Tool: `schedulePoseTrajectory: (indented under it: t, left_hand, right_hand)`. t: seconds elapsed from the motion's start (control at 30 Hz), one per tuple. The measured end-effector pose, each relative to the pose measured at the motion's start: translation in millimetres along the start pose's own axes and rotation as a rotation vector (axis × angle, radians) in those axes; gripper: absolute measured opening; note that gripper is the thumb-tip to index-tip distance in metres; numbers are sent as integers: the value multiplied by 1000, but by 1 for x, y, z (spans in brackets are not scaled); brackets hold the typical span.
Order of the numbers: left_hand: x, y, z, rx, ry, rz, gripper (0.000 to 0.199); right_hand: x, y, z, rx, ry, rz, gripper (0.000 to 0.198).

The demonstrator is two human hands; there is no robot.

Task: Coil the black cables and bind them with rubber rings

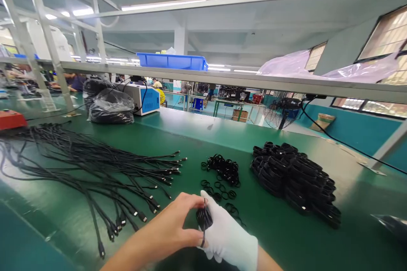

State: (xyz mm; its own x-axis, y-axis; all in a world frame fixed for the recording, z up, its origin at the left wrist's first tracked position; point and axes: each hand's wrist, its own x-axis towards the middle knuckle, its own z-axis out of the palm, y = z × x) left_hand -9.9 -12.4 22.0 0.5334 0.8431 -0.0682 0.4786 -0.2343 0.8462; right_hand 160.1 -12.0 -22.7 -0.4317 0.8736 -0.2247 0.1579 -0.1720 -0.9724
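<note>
A small coil of black cable [203, 217] is in my right hand [230, 233], which wears a white glove and has its fingers wrapped round the coil. Bare, my left hand [168, 228] holds a thin black band [204, 238] between thumb and forefinger, stretched tall at the coil's end. Whether the band encircles the coil, I cannot tell. Just beyond my hands lie loose black bands [218, 185] and a heap of them [224, 168]. Part of the coil is hidden by the glove.
Many loose black cables [111, 163] spread over the green table [190, 135] at left. A pile of coiled cables [292, 178] lies at right. Behind stand a bagged bundle [111, 106] and a blue-white machine [144, 98]. A shelf [235, 77] with a blue bin [173, 62] crosses above.
</note>
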Motion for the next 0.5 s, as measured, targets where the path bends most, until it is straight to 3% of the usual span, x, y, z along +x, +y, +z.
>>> schedulePoseTrajectory:
  t: [0.1, 0.23, 0.3, 0.37, 0.43, 0.5]
  left_hand:
    - [-1, 3, 6, 87, 19, -21, 54]
    - [9, 3, 4, 201, -21, -79, 47]
    - [16, -1, -4, 155, -116, -116, 34]
    - [19, -5, -13, 71, -190, -135, 19]
    - [19, -8, -21, 12, -177, -131, 20]
    - [15, -9, -23, -33, -103, -121, 25]
  right_hand:
    - [-1, 7, 1, -251, 138, -114, 118]
    - [-4, 3, 6, -352, 154, -186, 110]
    - [-5, -2, 9, -295, 190, -210, 91]
    - [-4, -8, 9, -175, 213, -135, 57]
    - [-2, -12, 6, 10, 144, -12, 35]
    - [0, -13, 3, 221, 2, 47, 31]
